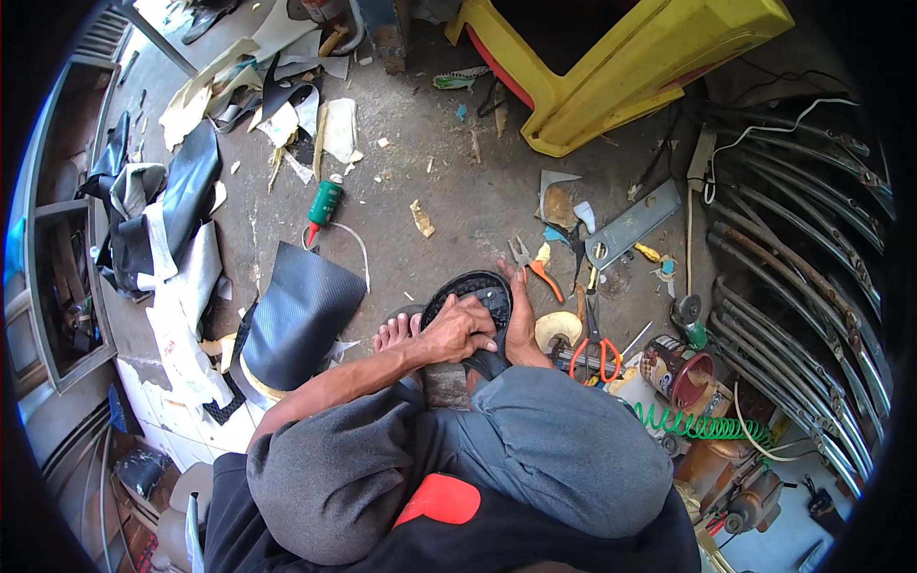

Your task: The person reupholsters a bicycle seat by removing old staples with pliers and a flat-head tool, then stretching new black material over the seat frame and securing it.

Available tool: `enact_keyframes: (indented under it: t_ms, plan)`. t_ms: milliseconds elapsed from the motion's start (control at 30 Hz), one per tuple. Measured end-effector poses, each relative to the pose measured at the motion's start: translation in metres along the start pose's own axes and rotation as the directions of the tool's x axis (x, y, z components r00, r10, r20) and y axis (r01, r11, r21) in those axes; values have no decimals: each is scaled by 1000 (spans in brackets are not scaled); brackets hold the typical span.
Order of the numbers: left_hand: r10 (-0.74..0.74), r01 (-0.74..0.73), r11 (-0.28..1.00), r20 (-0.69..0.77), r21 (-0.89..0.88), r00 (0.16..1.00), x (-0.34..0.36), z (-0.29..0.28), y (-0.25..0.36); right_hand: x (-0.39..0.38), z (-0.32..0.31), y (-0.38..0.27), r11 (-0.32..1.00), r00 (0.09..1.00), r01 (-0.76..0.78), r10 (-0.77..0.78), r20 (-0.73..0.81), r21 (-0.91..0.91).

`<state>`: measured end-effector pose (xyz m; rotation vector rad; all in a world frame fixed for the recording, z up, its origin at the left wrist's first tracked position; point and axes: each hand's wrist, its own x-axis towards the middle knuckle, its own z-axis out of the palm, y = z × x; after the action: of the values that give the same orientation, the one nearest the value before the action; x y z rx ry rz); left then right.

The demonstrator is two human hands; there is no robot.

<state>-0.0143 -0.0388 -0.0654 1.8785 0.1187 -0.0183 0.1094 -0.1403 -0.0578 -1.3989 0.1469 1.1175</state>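
Fingers (480, 323) of the left hand (455, 330) dip into that black, rubbery-looking oval thing with a raised rim (496, 296), tips hidden, so can't tell if they're pinching anything. Right hand (522, 325) lies open along its right side, probably bracing it, so it sits between the two. Orange-handled metal pliers (536, 265) and orange-handled scissors (595, 336) lie just rightward, handy for that hand I'd guess.

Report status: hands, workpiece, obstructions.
Left hand on black piece, fingers inside its rim. Right hand along its right edge. Piece partly covered by left hand. Pliers, scissors nearby, right side.
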Motion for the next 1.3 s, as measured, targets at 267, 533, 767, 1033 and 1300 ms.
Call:
enact_keyframes:
  t_ms: [267,533,767,1033,1300]
  plan:
    - [-17,25,983,-48,180,999,8,9,3,-3,-9,-4,967,975,75,-122,-184,-243]
    - [-305,288,914,17,286,952,26,21,-2,-73,-92,-47,520,993,-97,-7,-118,-848]
    - [-460,422,866,97,270,882,43,16,15,-107,-199,17,-108,967,-139,-227,-112,-984]
    - [-430,394,855,37,337,902,43,17,18,-109,-194,3,-93,972,-157,-193,-137,-983]
    - [-529,462,821,143,334,836,49,8,26,-110,-193,-9,-108,979,-143,-163,-124,-984]
